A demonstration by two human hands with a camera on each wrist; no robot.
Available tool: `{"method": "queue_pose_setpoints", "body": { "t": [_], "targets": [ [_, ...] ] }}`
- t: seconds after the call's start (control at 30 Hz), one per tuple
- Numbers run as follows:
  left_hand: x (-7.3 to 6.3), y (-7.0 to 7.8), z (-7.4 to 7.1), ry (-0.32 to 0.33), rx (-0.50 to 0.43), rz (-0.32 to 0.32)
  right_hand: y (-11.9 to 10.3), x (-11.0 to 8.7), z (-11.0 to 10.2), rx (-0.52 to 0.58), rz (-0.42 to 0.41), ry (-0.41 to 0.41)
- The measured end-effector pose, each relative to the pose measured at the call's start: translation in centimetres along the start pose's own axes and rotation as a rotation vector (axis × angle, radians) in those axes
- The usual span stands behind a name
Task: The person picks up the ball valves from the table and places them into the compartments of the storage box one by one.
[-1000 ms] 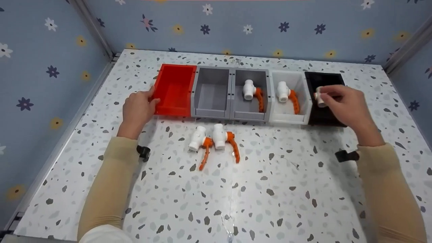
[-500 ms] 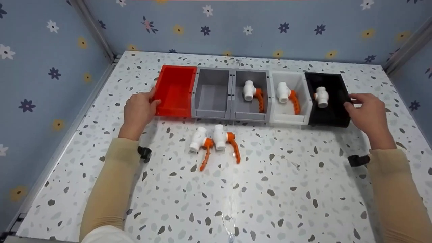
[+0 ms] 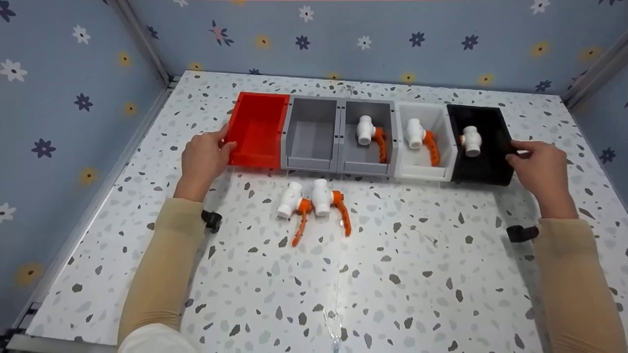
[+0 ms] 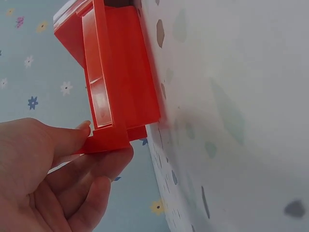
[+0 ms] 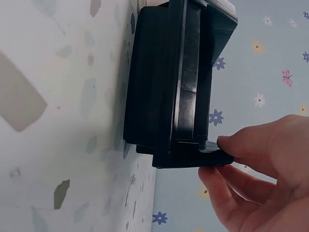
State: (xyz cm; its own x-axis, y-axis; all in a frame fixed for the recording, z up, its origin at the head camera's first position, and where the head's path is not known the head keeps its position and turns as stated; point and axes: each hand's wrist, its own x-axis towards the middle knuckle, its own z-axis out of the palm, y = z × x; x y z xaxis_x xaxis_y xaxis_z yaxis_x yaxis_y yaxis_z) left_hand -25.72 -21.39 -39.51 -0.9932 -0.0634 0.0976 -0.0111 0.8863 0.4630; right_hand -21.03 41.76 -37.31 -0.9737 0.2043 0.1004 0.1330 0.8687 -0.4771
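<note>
Seemingly steadying 5-bin row [image 3: 309, 163] on table [image 3: 417, 294] | left hand [image 3: 203, 157] pinches red bin [image 3: 255, 161], right hand [image 3: 542, 169] pinches black bin [image 3: 483, 174] | 3 valves [image 3: 364, 130] inside, 2 loose valves [image 3: 321, 197] in front | shifting needs both hands level

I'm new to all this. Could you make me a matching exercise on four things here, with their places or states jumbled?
1. Left grip
2. Right grip
3. White bin
4. Two loose valves

A. Pinching the black bin
B. On the table, outside every bin
C. Between a grey bin and the black bin
D. Pinching the red bin

Pairs: 1-D; 2-A; 3-C; 4-B
</note>
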Motion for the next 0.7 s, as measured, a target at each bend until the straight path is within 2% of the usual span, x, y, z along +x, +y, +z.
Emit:
{"method": "queue_pose_setpoints", "body": {
  "t": [0.23, 0.37, 0.53, 0.63, 0.7],
  "targets": [
    [0.0, 0.1, 0.0, -0.004, 0.010, 0.006, 0.6, -0.1, 0.2, 0.030, 0.026, 0.031],
    [-0.1, 0.0, -0.4, 0.033, -0.001, 0.000, 0.7, 0.1, 0.4, 0.053, 0.056, 0.030],
    [-0.7, 1.1, -0.8, 0.184, -0.006, 0.015, 0.8, 0.2, 0.6, 0.137, 0.136, 0.014],
    [-1.3, 2.4, -1.0, 0.262, -0.037, 0.072, 1.0, 0.3, 0.6, 0.198, 0.191, -0.006],
    [-1.7, 3.3, -1.1, 0.268, -0.062, 0.127, 1.2, 0.5, 0.6, 0.236, 0.219, -0.023]
  ]
}}
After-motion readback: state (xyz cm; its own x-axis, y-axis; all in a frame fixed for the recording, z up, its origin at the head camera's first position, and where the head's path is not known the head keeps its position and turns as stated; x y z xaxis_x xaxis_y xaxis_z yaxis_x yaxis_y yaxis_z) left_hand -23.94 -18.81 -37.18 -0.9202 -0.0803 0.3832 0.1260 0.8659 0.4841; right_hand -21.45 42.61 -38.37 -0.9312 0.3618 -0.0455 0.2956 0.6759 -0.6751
